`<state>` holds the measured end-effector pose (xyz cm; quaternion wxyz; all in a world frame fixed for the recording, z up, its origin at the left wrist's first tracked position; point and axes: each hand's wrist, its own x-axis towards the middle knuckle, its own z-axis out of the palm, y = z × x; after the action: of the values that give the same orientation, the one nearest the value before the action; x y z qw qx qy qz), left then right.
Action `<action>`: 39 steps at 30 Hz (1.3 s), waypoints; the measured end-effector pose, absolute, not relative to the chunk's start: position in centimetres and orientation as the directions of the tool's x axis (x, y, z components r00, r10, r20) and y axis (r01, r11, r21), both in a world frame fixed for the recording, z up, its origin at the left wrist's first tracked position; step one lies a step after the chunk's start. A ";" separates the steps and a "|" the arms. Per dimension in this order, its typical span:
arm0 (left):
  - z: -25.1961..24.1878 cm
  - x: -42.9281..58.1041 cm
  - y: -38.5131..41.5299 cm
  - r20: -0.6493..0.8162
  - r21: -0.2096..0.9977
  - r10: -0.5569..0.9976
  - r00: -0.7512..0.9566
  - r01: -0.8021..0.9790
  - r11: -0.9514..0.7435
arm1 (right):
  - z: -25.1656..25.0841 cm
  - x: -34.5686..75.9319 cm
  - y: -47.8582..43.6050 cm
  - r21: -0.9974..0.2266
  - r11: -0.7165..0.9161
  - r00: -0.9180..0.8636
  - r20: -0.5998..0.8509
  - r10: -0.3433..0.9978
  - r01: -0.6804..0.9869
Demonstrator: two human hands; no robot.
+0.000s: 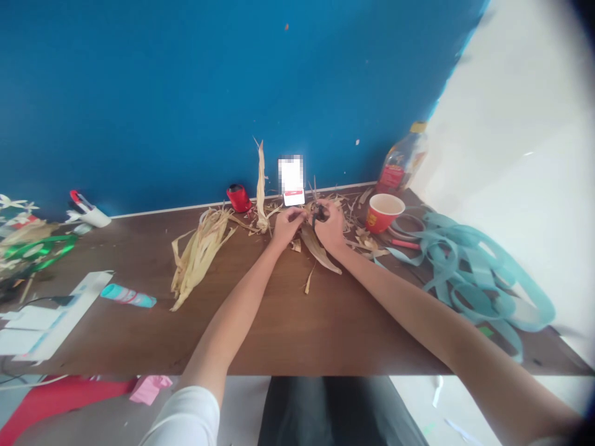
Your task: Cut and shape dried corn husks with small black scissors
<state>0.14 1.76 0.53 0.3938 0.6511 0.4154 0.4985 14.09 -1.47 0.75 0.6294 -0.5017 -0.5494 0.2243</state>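
My left hand [287, 225] and my right hand [331, 228] meet at the middle of the brown wooden table [297, 328]. My right hand grips a small black-handled tool, probably scissors [320, 214]. The left fingertips pinch close to it, but whatever they hold is too small to tell. Just below my hands lies a long dried husk leaf [318, 251]. A heap of dried corn husks [199, 260] lies to the left, and a twisted husk [261, 186] stands upright behind my hands.
Husk scraps litter the table around my hands. At the back stand a red cup [385, 212], a plastic bottle [400, 162], a small red cylinder [238, 198] and a pixelated white card [291, 179]. Teal paper loops [469, 279] lie at right; green ribbon [39, 253] and white papers [46, 319] lie at left.
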 end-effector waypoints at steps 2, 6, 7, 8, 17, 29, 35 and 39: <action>0.4 0.2 1.9 0.318 0.927 0.931 0.178 0.146 -0.344 | 0.7 14.1 -1.5 -0.875 0.394 0.324 0.473 0.819 0.280; 0.4 0.3 2.0 0.306 0.926 0.925 0.223 0.154 -0.343 | 0.6 14.1 -1.4 -0.877 0.389 0.346 0.471 0.812 0.282; 0.5 0.3 1.9 0.299 0.928 0.926 0.229 0.157 -0.338 | 0.5 14.1 -1.3 -0.880 0.387 0.343 0.466 0.815 0.277; 0.6 0.4 1.9 0.291 0.930 0.928 0.233 0.159 -0.332 | 0.4 14.1 -1.3 -0.882 0.385 0.340 0.462 0.819 0.270; 0.9 0.5 1.5 0.271 0.916 0.929 0.251 0.230 -0.330 | 0.5 14.1 -1.4 -0.890 0.362 0.311 0.440 0.842 0.278; 1.0 0.6 1.5 0.222 0.940 0.922 0.317 0.181 -0.288 | 0.3 14.2 -1.4 -0.880 0.365 0.308 0.453 0.837 0.303; 0.9 0.5 1.6 0.270 0.921 0.924 0.271 0.206 -0.330 | 0.5 14.2 -1.5 -0.872 0.366 0.313 0.465 0.828 0.325; 0.8 0.3 1.6 0.335 0.886 0.917 0.216 0.260 -0.384 | 0.6 14.2 -1.4 -0.870 0.378 0.293 0.468 0.834 0.316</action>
<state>0.33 1.64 0.75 0.3571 0.6933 0.4246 0.4599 14.23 -1.45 0.56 0.6159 -0.5168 -0.5564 0.2100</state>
